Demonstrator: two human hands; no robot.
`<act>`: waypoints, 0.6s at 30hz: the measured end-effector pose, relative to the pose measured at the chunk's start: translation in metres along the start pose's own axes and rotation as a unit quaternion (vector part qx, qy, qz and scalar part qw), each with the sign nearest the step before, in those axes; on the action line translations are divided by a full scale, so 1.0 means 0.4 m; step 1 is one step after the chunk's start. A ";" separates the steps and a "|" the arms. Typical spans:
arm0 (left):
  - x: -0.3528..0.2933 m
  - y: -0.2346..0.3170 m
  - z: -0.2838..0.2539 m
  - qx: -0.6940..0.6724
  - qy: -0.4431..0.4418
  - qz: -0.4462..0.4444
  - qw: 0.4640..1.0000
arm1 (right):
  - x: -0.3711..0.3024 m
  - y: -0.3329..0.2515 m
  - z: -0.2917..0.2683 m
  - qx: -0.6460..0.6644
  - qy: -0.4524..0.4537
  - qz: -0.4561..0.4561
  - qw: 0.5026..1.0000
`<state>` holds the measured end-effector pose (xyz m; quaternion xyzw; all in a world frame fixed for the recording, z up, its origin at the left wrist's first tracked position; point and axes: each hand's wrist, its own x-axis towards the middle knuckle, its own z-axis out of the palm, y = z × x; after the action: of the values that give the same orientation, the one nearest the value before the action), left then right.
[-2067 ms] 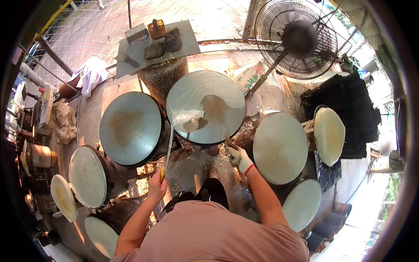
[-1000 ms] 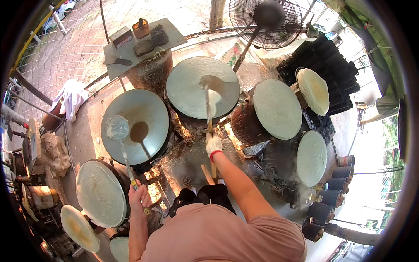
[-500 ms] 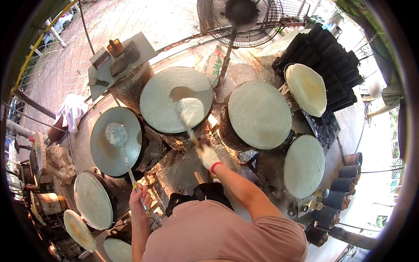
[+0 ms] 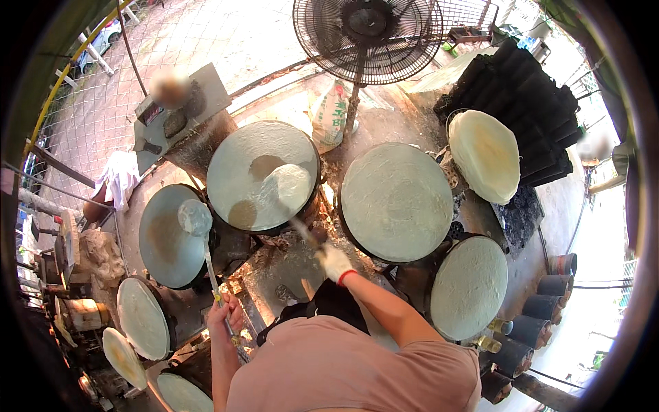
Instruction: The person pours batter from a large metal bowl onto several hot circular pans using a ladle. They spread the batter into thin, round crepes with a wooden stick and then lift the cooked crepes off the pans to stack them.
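My left hand (image 4: 226, 316) is closed round the handle of a long ladle-like tool (image 4: 195, 218), whose round, batter-coated head rests over the right side of the left griddle (image 4: 161, 250). My right hand (image 4: 334, 264), in a white glove with a red cuff, grips the handle of a spreader (image 4: 288, 187). Its broad white head, thick with batter, is over the right part of the middle griddle (image 4: 250, 144); motion smears its shaft. Pale batter coats most of that griddle, leaving two darker thin patches. The left griddle has a thin film with a brownish area.
Batter-coated griddles stand at right (image 4: 395, 202), far right (image 4: 470, 288) and lower left (image 4: 143, 317). A finished flatbread (image 4: 484, 156) leans near stacked black roof-like tiles (image 4: 511, 103). A standing fan (image 4: 367, 31) and a white sack (image 4: 331, 117) are beyond. Dark cylinders (image 4: 532, 321) line the right.
The ladle-like tool has moved toward the left griddle's right edge. The spreader has shifted over the middle griddle, where a second thin patch shows. The whole view has also shifted slightly.
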<state>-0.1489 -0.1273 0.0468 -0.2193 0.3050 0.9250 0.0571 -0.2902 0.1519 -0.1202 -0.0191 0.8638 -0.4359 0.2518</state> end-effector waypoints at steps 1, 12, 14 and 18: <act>-0.001 0.006 -0.003 -0.003 0.003 -0.003 1.000 | 0.043 -0.015 -0.025 0.001 0.050 0.041 0.998; 0.061 0.063 -0.059 0.067 0.043 -0.057 0.995 | 0.212 -0.124 0.010 0.130 0.109 -0.069 0.983; 0.075 0.073 -0.078 0.072 0.035 -0.082 0.993 | 0.231 -0.031 0.096 0.265 0.228 -0.053 0.935; 0.095 0.093 -0.117 0.084 0.017 -0.110 0.990 | 0.269 -0.094 0.116 0.311 0.217 0.036 0.924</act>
<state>-0.1746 -0.1861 0.0163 -0.2615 0.3571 0.8802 0.1713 -0.3703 0.0670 -0.1595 0.1864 0.7183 -0.6670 0.0665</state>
